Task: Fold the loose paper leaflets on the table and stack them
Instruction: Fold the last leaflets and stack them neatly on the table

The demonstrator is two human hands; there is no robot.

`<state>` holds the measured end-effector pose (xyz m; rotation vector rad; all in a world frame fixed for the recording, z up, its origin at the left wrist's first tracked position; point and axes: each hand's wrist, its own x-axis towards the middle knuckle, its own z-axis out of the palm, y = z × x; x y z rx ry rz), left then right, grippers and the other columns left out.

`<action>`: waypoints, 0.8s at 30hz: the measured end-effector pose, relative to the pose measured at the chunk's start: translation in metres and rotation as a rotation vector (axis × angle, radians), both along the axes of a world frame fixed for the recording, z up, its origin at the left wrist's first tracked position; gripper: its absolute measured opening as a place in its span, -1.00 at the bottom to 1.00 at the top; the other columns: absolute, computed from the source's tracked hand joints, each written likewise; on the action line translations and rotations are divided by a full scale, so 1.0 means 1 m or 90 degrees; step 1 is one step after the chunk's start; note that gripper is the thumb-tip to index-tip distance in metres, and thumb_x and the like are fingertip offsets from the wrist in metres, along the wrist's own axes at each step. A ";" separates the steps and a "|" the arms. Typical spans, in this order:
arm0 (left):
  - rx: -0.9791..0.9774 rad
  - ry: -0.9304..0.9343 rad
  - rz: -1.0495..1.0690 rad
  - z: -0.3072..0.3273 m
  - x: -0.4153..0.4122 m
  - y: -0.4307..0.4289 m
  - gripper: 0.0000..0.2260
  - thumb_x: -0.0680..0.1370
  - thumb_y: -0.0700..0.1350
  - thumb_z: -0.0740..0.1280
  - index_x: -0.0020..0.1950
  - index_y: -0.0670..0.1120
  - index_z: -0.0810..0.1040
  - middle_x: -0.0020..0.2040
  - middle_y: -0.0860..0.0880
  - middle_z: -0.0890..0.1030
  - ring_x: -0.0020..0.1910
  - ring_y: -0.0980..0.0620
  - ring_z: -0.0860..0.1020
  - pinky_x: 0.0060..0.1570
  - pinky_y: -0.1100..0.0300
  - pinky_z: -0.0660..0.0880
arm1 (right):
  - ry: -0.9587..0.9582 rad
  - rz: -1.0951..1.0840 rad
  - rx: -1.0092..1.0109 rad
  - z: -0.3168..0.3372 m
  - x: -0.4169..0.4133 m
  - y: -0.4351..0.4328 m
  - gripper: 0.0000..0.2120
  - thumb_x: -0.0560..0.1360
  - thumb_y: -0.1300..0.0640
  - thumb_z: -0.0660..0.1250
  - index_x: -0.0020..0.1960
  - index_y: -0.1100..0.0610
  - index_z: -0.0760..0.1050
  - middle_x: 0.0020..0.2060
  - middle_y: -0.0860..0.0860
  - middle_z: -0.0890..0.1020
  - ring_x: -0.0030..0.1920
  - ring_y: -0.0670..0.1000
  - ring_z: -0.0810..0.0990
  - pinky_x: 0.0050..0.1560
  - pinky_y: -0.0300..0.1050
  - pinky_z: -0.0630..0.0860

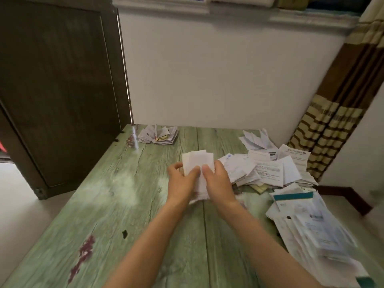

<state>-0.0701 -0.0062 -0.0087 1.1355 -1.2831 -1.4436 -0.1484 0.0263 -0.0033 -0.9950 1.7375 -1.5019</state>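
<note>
Rightward, loose pile (270, 169) beside held leaflet (197, 161); folded stack (159, 135) far back

Two bare arms are all that shows of the person. The left forearm (153, 231) and the right forearm (259, 231) are uncovered skin along their whole visible length, from the lower edge of the view up to the wrists. Both are slim and smooth, broadest near that lower edge and tapering evenly to narrow wrists. The left grip (181, 180) and the right grip (218, 180) are bare as well, with rounded backs and softly marked knuckles. The thumbs (195, 171) are blunt and rounded at the tip. Motion blur softens the skin, so finer marks cannot be made out.
</note>
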 end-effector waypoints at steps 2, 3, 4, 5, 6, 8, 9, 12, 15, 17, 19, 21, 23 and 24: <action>-0.015 -0.031 -0.036 0.000 0.006 0.000 -0.78 0.55 -0.20 0.31 0.17 -0.13 0.40 0.02 -0.08 0.58 -0.15 0.12 0.55 -0.22 0.27 0.52 | 0.074 0.035 -0.006 -0.002 0.005 0.003 -0.86 0.60 0.23 0.13 0.13 0.15 0.38 0.00 0.07 0.54 0.02 0.04 0.53 -0.05 -0.16 0.51; -0.021 -0.045 -0.043 -0.003 0.009 0.000 -0.81 0.55 -0.21 0.30 0.16 -0.14 0.45 0.01 -0.07 0.60 -0.14 0.10 0.57 -0.18 0.25 0.54 | 0.127 0.048 0.015 -0.002 0.004 0.003 -0.85 0.58 0.25 0.15 0.12 0.16 0.40 0.02 0.09 0.55 0.05 0.07 0.53 0.01 -0.09 0.51; -0.015 -0.048 -0.042 -0.006 0.012 0.000 -0.80 0.56 -0.21 0.30 0.17 -0.17 0.49 0.01 -0.08 0.61 -0.10 0.04 0.59 -0.10 0.16 0.57 | 0.187 0.061 0.045 -0.002 0.001 0.004 -0.83 0.55 0.26 0.18 0.12 0.18 0.43 0.04 0.10 0.56 0.07 0.09 0.52 0.05 -0.03 0.51; 0.001 -0.041 -0.036 -0.009 0.015 0.001 -0.80 0.56 -0.22 0.29 0.18 -0.19 0.50 0.03 -0.11 0.62 -0.04 -0.04 0.61 -0.01 0.02 0.58 | 0.235 0.073 0.065 -0.001 -0.005 0.003 -0.80 0.52 0.27 0.22 0.13 0.18 0.46 0.04 0.10 0.56 0.08 0.09 0.52 0.08 -0.01 0.50; 0.022 -0.026 -0.028 -0.011 0.017 0.003 -0.80 0.57 -0.22 0.29 0.18 -0.19 0.50 0.06 -0.15 0.62 0.01 -0.11 0.61 0.07 -0.08 0.55 | 0.265 0.071 0.074 0.002 -0.013 0.003 -0.78 0.51 0.28 0.25 0.15 0.19 0.48 0.05 0.08 0.56 0.09 0.06 0.52 0.11 -0.05 0.49; 0.062 0.008 -0.001 -0.013 0.020 0.002 -0.84 0.58 -0.22 0.26 0.14 -0.18 0.50 0.08 -0.19 0.61 0.06 -0.16 0.59 0.13 -0.16 0.51 | 0.339 0.016 0.071 0.011 -0.032 0.000 -0.73 0.51 0.26 0.28 0.20 0.17 0.47 0.12 0.05 0.53 0.16 0.02 0.47 0.16 -0.13 0.42; 0.080 0.020 0.007 -0.013 0.020 0.001 -0.85 0.58 -0.22 0.26 0.14 -0.17 0.51 0.08 -0.18 0.61 0.06 -0.16 0.58 0.14 -0.16 0.50 | 0.409 -0.029 0.088 0.016 -0.044 -0.003 -0.68 0.51 0.19 0.31 0.26 0.17 0.43 0.19 0.07 0.50 0.22 0.05 0.43 0.20 -0.10 0.38; 0.114 0.038 0.003 -0.015 0.021 -0.003 -0.83 0.59 -0.21 0.25 0.16 -0.17 0.51 0.08 -0.15 0.62 0.06 -0.14 0.58 0.13 -0.11 0.51 | 0.597 -0.097 0.318 0.020 -0.070 -0.018 -0.24 0.49 -0.22 0.28 0.47 0.23 0.14 0.43 0.23 0.23 0.44 0.21 0.17 0.40 0.05 0.17; 0.123 0.043 0.000 -0.017 0.020 -0.006 -0.82 0.59 -0.21 0.25 0.18 -0.18 0.51 0.05 -0.12 0.63 0.03 -0.10 0.59 0.06 -0.02 0.53 | 0.553 -0.080 0.528 0.017 -0.077 -0.028 0.16 0.32 -0.51 0.17 0.52 0.26 -0.21 0.49 0.34 -0.04 0.50 0.31 -0.07 0.47 0.18 -0.07; 0.128 0.047 0.002 -0.017 0.018 -0.009 -0.81 0.59 -0.21 0.25 0.18 -0.18 0.51 0.04 -0.11 0.62 0.01 -0.09 0.59 -0.01 0.04 0.54 | 0.506 -0.077 0.591 0.014 -0.074 -0.033 0.26 0.25 -0.55 0.21 0.51 0.28 -0.28 0.49 0.34 -0.02 0.49 0.32 -0.02 0.45 0.24 -0.03; 0.139 0.049 0.000 -0.017 0.018 -0.012 -0.81 0.59 -0.22 0.25 0.19 -0.19 0.49 0.06 -0.12 0.61 0.02 -0.09 0.58 -0.05 0.08 0.54 | 0.527 -0.085 0.611 0.013 -0.065 -0.037 0.26 0.25 -0.50 0.29 0.51 0.30 -0.24 0.48 0.30 0.08 0.47 0.28 0.11 0.41 0.20 0.11; 0.157 0.047 -0.005 -0.016 0.018 -0.014 -0.80 0.59 -0.22 0.25 0.19 -0.21 0.48 0.09 -0.15 0.60 0.05 -0.12 0.58 -0.03 0.05 0.54 | 0.537 -0.111 0.584 0.014 -0.058 -0.042 0.19 0.27 -0.39 0.40 0.50 0.30 -0.13 0.44 0.24 0.19 0.42 0.21 0.23 0.35 0.09 0.23; 0.176 0.049 -0.014 -0.014 0.020 -0.015 -0.82 0.59 -0.23 0.25 0.17 -0.22 0.48 0.10 -0.17 0.60 0.08 -0.15 0.57 0.05 0.00 0.53 | 0.452 -0.129 0.523 0.016 -0.057 -0.048 0.09 0.30 -0.17 0.52 0.50 0.27 -0.07 0.39 0.22 0.26 0.36 0.19 0.33 0.29 0.04 0.33; 0.179 0.046 -0.021 -0.012 0.021 -0.016 -0.84 0.58 -0.24 0.25 0.15 -0.22 0.47 0.09 -0.18 0.59 0.08 -0.16 0.57 0.07 -0.01 0.52 | 0.396 -0.123 0.489 0.017 -0.056 -0.050 0.06 0.31 -0.05 0.55 0.50 0.25 -0.08 0.38 0.22 0.27 0.34 0.19 0.36 0.26 0.04 0.37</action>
